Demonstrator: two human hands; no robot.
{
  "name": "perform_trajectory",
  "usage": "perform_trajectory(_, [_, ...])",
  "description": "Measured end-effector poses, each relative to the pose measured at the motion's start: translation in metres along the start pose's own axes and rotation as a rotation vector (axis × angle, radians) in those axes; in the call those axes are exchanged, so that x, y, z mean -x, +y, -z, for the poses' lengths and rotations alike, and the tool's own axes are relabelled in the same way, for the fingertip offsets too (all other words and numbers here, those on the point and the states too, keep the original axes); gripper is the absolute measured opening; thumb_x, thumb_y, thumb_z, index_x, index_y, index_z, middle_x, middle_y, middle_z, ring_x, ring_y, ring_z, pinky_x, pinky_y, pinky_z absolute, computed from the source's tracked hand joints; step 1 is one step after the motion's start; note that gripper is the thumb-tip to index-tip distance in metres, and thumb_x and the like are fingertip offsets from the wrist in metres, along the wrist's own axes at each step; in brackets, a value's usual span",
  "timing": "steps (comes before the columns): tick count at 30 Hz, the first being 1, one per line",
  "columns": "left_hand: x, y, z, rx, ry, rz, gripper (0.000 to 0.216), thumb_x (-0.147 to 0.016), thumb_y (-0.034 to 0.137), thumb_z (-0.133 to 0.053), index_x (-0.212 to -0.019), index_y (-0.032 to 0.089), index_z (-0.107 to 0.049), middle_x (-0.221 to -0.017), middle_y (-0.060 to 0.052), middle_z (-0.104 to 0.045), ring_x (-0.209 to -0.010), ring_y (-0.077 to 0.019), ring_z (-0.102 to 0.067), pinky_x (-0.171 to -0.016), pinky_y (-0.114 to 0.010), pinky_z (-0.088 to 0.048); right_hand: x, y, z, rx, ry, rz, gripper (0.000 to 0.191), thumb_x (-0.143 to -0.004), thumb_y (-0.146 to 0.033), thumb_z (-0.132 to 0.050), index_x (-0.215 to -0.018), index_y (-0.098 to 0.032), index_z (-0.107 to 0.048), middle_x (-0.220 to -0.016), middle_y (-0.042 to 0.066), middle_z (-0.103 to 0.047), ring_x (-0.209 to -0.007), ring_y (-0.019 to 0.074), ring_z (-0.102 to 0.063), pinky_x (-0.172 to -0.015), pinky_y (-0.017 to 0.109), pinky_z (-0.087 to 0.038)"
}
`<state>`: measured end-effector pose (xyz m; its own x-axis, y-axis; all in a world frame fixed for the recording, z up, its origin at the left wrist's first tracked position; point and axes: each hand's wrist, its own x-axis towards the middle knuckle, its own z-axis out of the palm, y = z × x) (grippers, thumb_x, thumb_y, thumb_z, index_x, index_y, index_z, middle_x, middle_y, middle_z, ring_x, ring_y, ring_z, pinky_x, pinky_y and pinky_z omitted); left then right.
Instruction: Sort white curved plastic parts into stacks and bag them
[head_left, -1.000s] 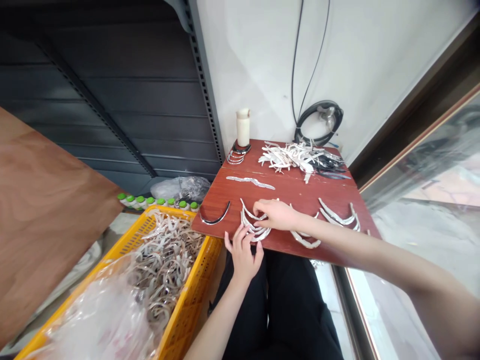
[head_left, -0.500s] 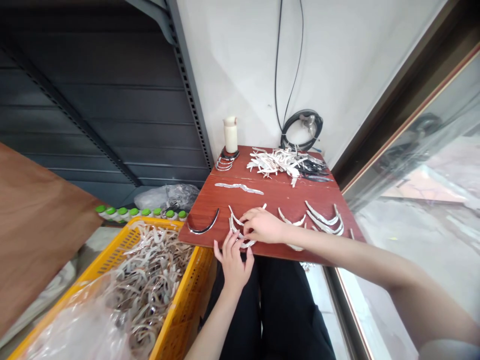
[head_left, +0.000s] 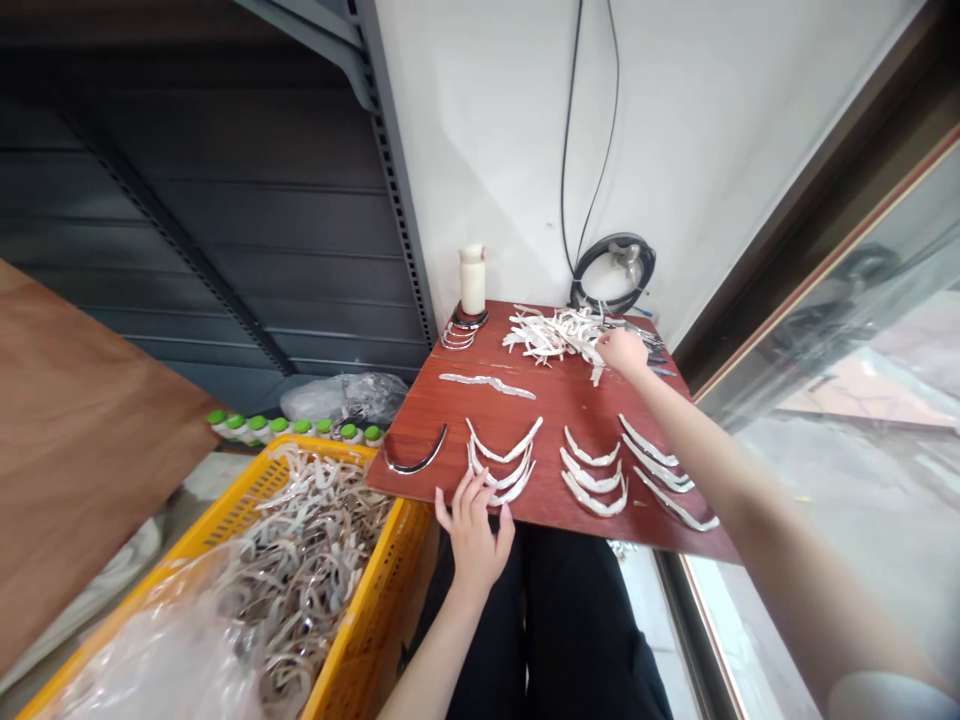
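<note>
A small red-brown table [head_left: 555, 395] carries rows of curved white strips. My left hand [head_left: 472, 525] rests at the table's near edge, fingers spread, its tips touching the left stack of curved strips [head_left: 501, 462]. My right hand [head_left: 622, 350] is stretched to the far side, fingers curled down into a loose heap of white strips [head_left: 555, 332]; whether it holds one is hidden. Two more stacks lie in the middle [head_left: 592, 475] and on the right [head_left: 664, 470]. A dark curved band [head_left: 416, 460] lies at the left corner.
A yellow crate [head_left: 375, 610] full of similar strips stands at my lower left, part covered with clear plastic. A cream bottle [head_left: 472, 280] and coiled black cable [head_left: 611, 270] stand at the wall. Green-capped bottles [head_left: 292, 428] line the floor. A glass pane runs along the right.
My right hand left the left stack of curved strips and reached across to the far heap. The left hand stayed at the table's near edge. The camera tilted slightly.
</note>
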<state>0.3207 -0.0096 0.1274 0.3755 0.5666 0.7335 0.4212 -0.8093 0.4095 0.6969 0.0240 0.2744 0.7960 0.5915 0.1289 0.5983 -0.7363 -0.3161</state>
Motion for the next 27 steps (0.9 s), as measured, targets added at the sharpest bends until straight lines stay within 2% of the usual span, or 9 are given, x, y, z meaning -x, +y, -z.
perform_trajectory(4, [0.0, 0.0, 0.001, -0.004, -0.004, 0.003, 0.023, -0.089, 0.023, -0.054, -0.112, 0.019, -0.055, -0.123, -0.012, -0.065, -0.127, -0.0275, -0.053, -0.118, -0.058, -0.009, -0.009, 0.008, -0.016, 0.019, 0.006, -0.059, 0.018, -0.074, -0.02, -0.066, -0.087, -0.011, -0.074, -0.102, 0.021, -0.07, -0.099, 0.0364, -0.065, -0.084, 0.046, -0.048])
perform_trajectory(9, [-0.002, 0.0, 0.002, -0.002, 0.0, 0.012, 0.022, -0.089, 0.023, -0.053, -0.111, 0.019, -0.056, -0.122, -0.012, -0.066, -0.126, -0.0272, -0.055, -0.118, -0.058, -0.01, -0.011, 0.018, -0.006, -0.077, 0.156, -0.073, 0.028, -0.084, -0.036, -0.056, -0.099, -0.018, -0.072, -0.099, 0.014, -0.072, -0.1, 0.03, -0.065, -0.086, 0.042, -0.049])
perform_trajectory(11, [-0.002, 0.0, 0.002, -0.003, 0.001, 0.009, 0.022, -0.089, 0.023, -0.053, -0.111, 0.02, -0.056, -0.121, -0.012, -0.066, -0.126, -0.027, -0.055, -0.118, -0.057, -0.01, -0.01, 0.022, 0.005, -0.309, 0.257, -0.04, 0.031, -0.086, -0.037, -0.051, -0.104, -0.018, -0.068, -0.095, 0.012, -0.073, -0.094, 0.0259, -0.067, -0.082, 0.039, -0.052])
perform_trajectory(13, [-0.002, 0.0, 0.001, -0.006, 0.0, 0.004, 0.023, -0.088, 0.023, -0.054, -0.111, 0.02, -0.056, -0.122, -0.012, -0.066, -0.127, -0.0267, -0.054, -0.118, -0.057, -0.01, -0.005, 0.023, 0.017, -0.671, 0.29, 0.043, 0.03, -0.083, -0.034, -0.052, -0.105, -0.018, -0.063, -0.094, 0.011, -0.073, -0.087, 0.0221, -0.068, -0.075, 0.034, -0.055])
perform_trajectory(16, [-0.001, 0.0, 0.001, -0.005, 0.004, 0.01, 0.024, -0.088, 0.022, -0.054, -0.112, 0.019, -0.056, -0.122, -0.012, -0.066, -0.127, -0.0265, -0.054, -0.118, -0.057, -0.01, 0.01, 0.022, 0.033, -1.078, 0.137, 0.168, 0.023, -0.081, -0.037, -0.052, -0.095, -0.02, -0.06, -0.1, 0.008, -0.072, -0.089, 0.0196, -0.069, -0.072, 0.031, -0.057])
perform_trajectory(19, [-0.001, 0.001, 0.0, 0.001, 0.006, 0.018, 0.024, -0.088, 0.022, -0.054, -0.112, 0.019, -0.055, -0.122, -0.013, -0.066, -0.127, -0.0266, -0.054, -0.118, -0.057, -0.01, 0.032, 0.021, 0.047, -1.235, -0.055, 0.194, 0.023, -0.081, -0.044, -0.056, -0.085, -0.022, -0.058, -0.093, 0.005, -0.072, -0.083, 0.0174, -0.068, -0.073, 0.03, -0.057])
perform_trajectory(23, [-0.002, 0.001, 0.001, 0.001, -0.002, 0.017, 0.023, -0.089, 0.022, -0.053, -0.111, 0.019, -0.055, -0.123, -0.012, -0.065, -0.128, -0.0265, -0.053, -0.118, -0.057, -0.011, 0.068, 0.02, 0.057, -1.145, -0.335, 0.251, 0.032, -0.069, -0.039, -0.078, -0.091, -0.021, -0.062, -0.082, 0.0, -0.069, -0.072, 0.014, -0.065, -0.07, 0.028, -0.056])
perform_trajectory(25, [-0.002, 0.001, 0.001, 0.003, -0.004, 0.017, 0.023, -0.089, 0.023, -0.053, -0.112, 0.019, -0.055, -0.123, -0.012, -0.065, -0.128, -0.0265, -0.053, -0.118, -0.057, -0.011, 0.086, 0.018, 0.06, -1.035, -0.498, 0.312, 0.041, -0.07, -0.039, -0.08, -0.103, -0.021, -0.063, -0.082, 0.0, -0.068, -0.074, 0.0144, -0.065, -0.073, 0.031, -0.056])
perform_trajectory(27, [-0.001, 0.001, 0.001, 0.009, -0.004, 0.019, 0.023, -0.089, 0.023, -0.054, -0.112, 0.019, -0.055, -0.123, -0.012, -0.065, -0.128, -0.0268, -0.053, -0.118, -0.057, -0.01, 0.101, 0.015, 0.062, -0.961, -0.589, 0.352, 0.045, -0.071, -0.04, -0.079, -0.107, -0.02, -0.063, -0.084, 0.001, -0.068, -0.077, 0.015, -0.065, -0.078, 0.033, -0.056])
